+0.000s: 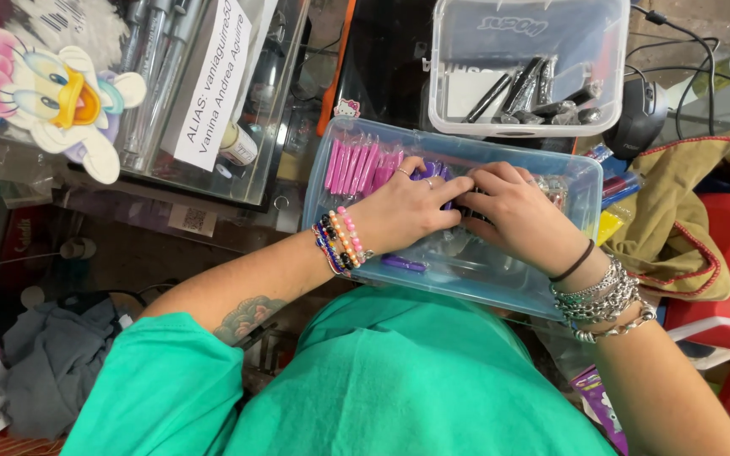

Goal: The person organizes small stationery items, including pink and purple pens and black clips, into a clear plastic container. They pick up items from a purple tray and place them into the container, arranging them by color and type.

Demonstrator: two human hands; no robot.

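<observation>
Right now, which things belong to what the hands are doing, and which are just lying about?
In hand: left hand, right hand, blue bin, pink tubes, purple tubes.

Lying about: clear box of black tubes, mouse, duck cutout, olive cloth, grey cloth.

- Dark cluttered bench [137,253] carries everything.
- Blue bin [500,283] near its middle.
- Clear box [458,101] behind.
- Mouse [640,118] toward the right edge.
</observation>
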